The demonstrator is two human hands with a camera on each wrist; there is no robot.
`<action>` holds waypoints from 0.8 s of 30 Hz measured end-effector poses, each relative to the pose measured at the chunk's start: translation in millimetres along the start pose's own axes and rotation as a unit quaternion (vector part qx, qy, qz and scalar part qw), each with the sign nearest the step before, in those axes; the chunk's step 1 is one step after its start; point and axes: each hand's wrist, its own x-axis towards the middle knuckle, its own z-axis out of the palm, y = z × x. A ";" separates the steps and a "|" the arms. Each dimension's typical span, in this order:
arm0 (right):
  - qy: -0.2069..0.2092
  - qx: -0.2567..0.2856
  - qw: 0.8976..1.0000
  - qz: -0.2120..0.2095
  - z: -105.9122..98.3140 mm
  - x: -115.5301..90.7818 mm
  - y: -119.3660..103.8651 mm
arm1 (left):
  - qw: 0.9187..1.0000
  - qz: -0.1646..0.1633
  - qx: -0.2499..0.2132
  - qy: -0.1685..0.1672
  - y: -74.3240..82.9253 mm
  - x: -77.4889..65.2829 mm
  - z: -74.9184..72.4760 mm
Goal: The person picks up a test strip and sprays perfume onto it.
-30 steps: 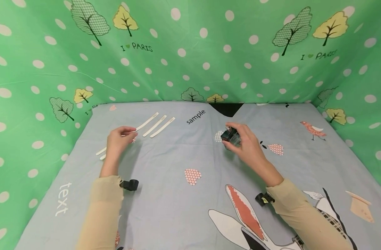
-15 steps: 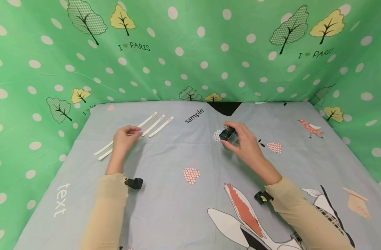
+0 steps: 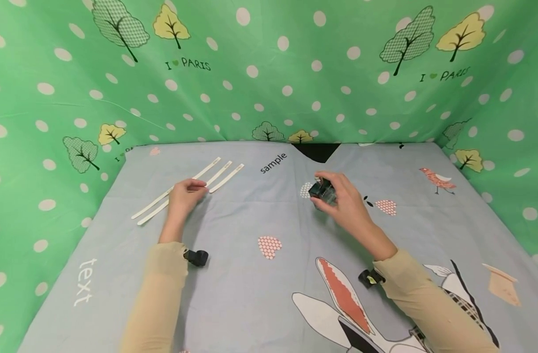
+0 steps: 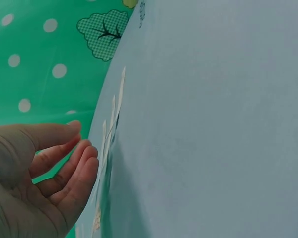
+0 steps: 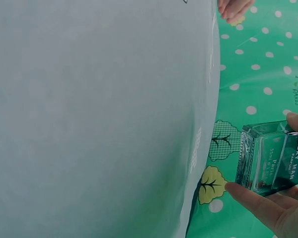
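Note:
My right hand (image 3: 344, 201) grips a small glass perfume bottle (image 3: 325, 192) with a dark cap, held above the cloth. In the right wrist view the perfume bottle (image 5: 270, 161) lies between thumb and fingers, with "SEXY MAN" lettering on its dark part. Several thin white paper strips (image 3: 228, 177) lie slanted on the left of the cloth, small print at their far ends. Over them hovers my left hand (image 3: 185, 198), its fingertips overlapping the strips and hiding parts of them. From the left wrist, the left hand (image 4: 54, 173) shows a gap between thumb and relaxed fingers, nothing in it.
A grey-blue printed cloth (image 3: 251, 289) covers the table, with hearts, a rabbit and lettering as flat print. Green dotted fabric (image 3: 251, 73) hangs at the back and sides. Each wrist wears a small black camera, such as the left camera (image 3: 197, 257).
My left hand has shifted right along the strips, uncovering more of the two nearer-left ones. The right hand keeps the perfume bottle in almost the same place.

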 end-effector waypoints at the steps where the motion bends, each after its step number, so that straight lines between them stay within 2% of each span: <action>1: 0.000 0.000 1.000 0.000 0.2 -0.1 0.2 | 1.000 -0.001 0.001 -0.002 -0.5 0.3 1.3; 9: -0.001 -0.002 1.000 0.000 1.1 0.2 1.1 | 1.000 -0.014 0.005 -0.011 -2.4 2.8 11.3; 24: 0.000 0.001 1.000 -0.002 2.2 0.4 -2.2 | 0.999 -0.040 0.033 0.018 1.7 4.6 21.3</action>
